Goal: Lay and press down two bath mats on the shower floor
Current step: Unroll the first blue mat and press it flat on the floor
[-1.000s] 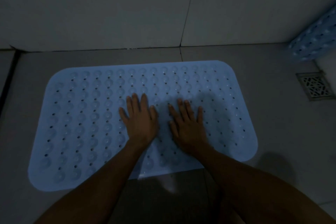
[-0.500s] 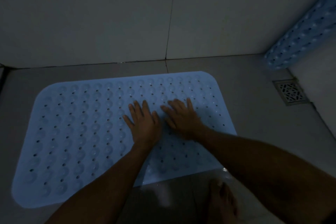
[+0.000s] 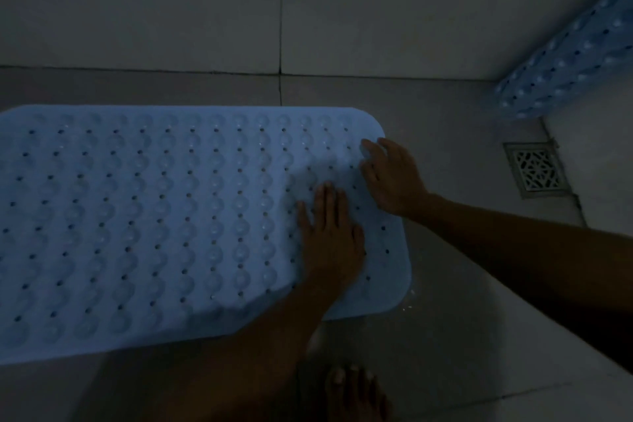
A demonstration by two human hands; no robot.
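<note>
A light blue bath mat (image 3: 154, 223) with rows of bumps and small holes lies flat on the grey tiled shower floor. My left hand (image 3: 330, 240) rests palm down on the mat's right part, fingers together and pointing away from me. My right hand (image 3: 392, 178) lies flat over the mat's right edge near its far right corner, fingers spread. A second blue mat (image 3: 565, 68) leans rolled or folded against the wall at the upper right, apart from both hands.
A square metal floor drain (image 3: 536, 169) sits on the floor right of the mat. Tiled walls (image 3: 281, 7) close the far side and the right. A bare foot (image 3: 354, 394) stands on the floor at the bottom, just before the mat.
Both hands have slid from the mat's middle to its right end; the right hand now reaches the right edge. The view has shifted right, showing more of the second mat.
</note>
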